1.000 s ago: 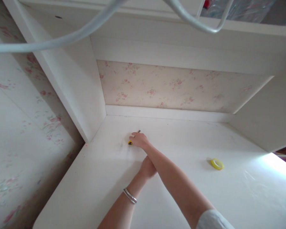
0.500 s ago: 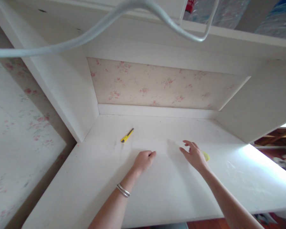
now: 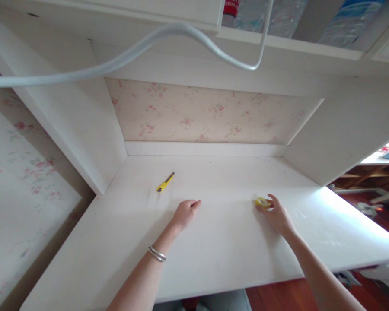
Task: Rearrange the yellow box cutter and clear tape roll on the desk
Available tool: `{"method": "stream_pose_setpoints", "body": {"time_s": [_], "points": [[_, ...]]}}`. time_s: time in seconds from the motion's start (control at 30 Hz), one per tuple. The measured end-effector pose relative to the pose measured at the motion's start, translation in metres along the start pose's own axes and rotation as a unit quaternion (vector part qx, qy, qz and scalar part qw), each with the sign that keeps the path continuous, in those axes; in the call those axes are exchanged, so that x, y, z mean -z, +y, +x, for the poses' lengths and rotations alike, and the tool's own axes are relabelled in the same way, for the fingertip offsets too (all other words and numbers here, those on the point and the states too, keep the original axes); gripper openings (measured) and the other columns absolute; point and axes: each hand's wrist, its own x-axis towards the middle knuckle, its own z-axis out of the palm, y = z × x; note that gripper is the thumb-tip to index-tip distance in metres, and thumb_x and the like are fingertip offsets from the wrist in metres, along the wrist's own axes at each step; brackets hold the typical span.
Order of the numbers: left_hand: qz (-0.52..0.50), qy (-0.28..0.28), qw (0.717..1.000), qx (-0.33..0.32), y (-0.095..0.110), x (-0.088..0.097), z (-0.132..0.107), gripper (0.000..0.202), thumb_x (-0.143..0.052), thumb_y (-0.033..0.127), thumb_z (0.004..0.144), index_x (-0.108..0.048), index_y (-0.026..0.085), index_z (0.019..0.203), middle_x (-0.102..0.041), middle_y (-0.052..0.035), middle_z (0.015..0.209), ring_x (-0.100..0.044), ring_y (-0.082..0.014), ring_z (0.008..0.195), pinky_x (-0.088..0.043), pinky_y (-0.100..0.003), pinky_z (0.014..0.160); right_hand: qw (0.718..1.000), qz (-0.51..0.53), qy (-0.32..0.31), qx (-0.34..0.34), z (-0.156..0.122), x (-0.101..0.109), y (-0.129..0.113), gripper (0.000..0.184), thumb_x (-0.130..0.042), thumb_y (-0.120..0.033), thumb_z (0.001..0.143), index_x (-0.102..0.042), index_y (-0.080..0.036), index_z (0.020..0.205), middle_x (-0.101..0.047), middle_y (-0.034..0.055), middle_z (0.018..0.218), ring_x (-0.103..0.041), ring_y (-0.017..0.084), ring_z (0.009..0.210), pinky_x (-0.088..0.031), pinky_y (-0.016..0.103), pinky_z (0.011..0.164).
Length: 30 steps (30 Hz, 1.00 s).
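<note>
A small roll of yellow tape (image 3: 259, 201) is on the white desk, right of centre. My right hand (image 3: 277, 217) is at its right side, thumb and fingers closed around the edge, one finger raised. My left hand (image 3: 184, 214), with silver bangles on the wrist, rests near the middle of the desk in a loose fist. Its thumb and forefinger are pressed together, and what they hold, if anything, is hidden. Beyond that hand, to the left, lies a yellow and black utility knife (image 3: 165, 182), touched by neither hand.
The white desk (image 3: 214, 250) is enclosed by side panels and a floral back wall (image 3: 194, 114). A pale cable or tube (image 3: 181, 29) crosses the upper view. Plastic bottles (image 3: 350, 21) stand on the shelf above.
My right hand has moved from the left of the tape roll to its right side and closed on it. My left hand keeps its fist. The view has shifted slightly right.
</note>
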Motion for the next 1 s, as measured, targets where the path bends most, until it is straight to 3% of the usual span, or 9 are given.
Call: {"method": "stream_pose_setpoints", "body": {"time_s": [0.1,0.27,0.37,0.5,0.67,0.9,1.0], "points": [[-0.025,0.012,1.0,-0.002,0.003,0.0,-0.001,0.041,-0.041,0.05,0.083,-0.044,0.017,0.059,-0.038,0.0054,0.053,-0.036,-0.0104,0.055,-0.025,-0.023,0.052,0.999,0.024,-0.014,0.017,-0.011,-0.013,-0.042,0.068,-0.059,-0.05,0.069,-0.038,-0.023,0.128,-0.064,0.008,0.108,-0.061,0.023,0.091,-0.044,0.036,0.077],[-0.079,0.047,0.996,-0.021,0.005,0.001,-0.001,0.031,-0.051,0.045,0.08,-0.058,0.016,0.09,-0.056,0.0009,0.078,-0.047,-0.0098,0.062,-0.038,-0.021,0.06,0.985,0.103,-0.051,0.125,-0.045,-0.052,-0.145,0.059,-0.06,-0.04,0.071,-0.037,-0.028,0.124,-0.065,0.0024,0.105,-0.061,0.019,0.093,-0.046,0.031,0.079],[-0.096,0.098,0.99,-0.027,-0.001,0.006,0.003,0.039,-0.06,0.04,0.075,-0.057,0.017,0.107,-0.056,-0.0039,0.098,-0.051,-0.0095,0.067,-0.043,-0.022,0.066,0.969,0.15,-0.072,0.181,-0.063,-0.077,-0.204,0.057,-0.061,-0.032,0.071,-0.038,-0.025,0.123,-0.065,0.0036,0.103,-0.062,0.018,0.088,-0.047,0.029,0.076],[-0.09,0.17,0.981,-0.025,-0.014,0.02,0.012,0.041,-0.065,0.026,0.07,-0.058,0.017,0.109,-0.052,-0.0078,0.107,-0.055,-0.0144,0.088,-0.046,-0.024,0.077,0.954,0.174,-0.098,0.222,-0.079,-0.101,-0.258,0.05,-0.056,-0.029,0.076,-0.04,-0.022,0.123,-0.065,0.0073,0.098,-0.062,0.019,0.089,-0.047,0.029,0.075],[-0.015,0.227,0.974,0.007,-0.026,0.032,0.015,0.039,-0.061,0.016,0.069,-0.057,0.016,0.108,-0.055,-0.0091,0.106,-0.058,-0.0162,0.09,-0.048,-0.027,0.079,0.954,0.18,-0.098,0.217,-0.089,-0.118,-0.276,0.045,-0.053,-0.027,0.077,-0.045,-0.021,0.12,-0.064,0.0094,0.098,-0.061,0.021,0.09,-0.046,0.03,0.076],[0.094,0.235,0.967,0.03,-0.021,0.038,0.006,0.04,-0.062,0.034,0.073,-0.057,0.019,0.11,-0.06,-0.0082,0.109,-0.058,-0.0203,0.098,-0.045,-0.031,0.087,0.94,0.245,-0.119,0.206,-0.086,-0.129,-0.267,0.06,-0.058,-0.023,0.07,-0.039,-0.021,0.126,-0.062,0.0096,0.108,-0.061,0.02,0.095,-0.048,0.032,0.081],[0.106,0.246,0.963,0.035,-0.021,0.049,0.004,0.045,-0.061,0.042,0.075,-0.056,0.019,0.113,-0.061,-0.0076,0.112,-0.058,-0.0203,0.098,-0.045,-0.031,0.087,0.931,0.266,-0.116,0.22,-0.086,-0.132,-0.265,0.057,-0.06,-0.026,0.071,-0.04,-0.022,0.125,-0.062,0.009,0.111,-0.061,0.019,0.096,-0.049,0.032,0.082]]}}
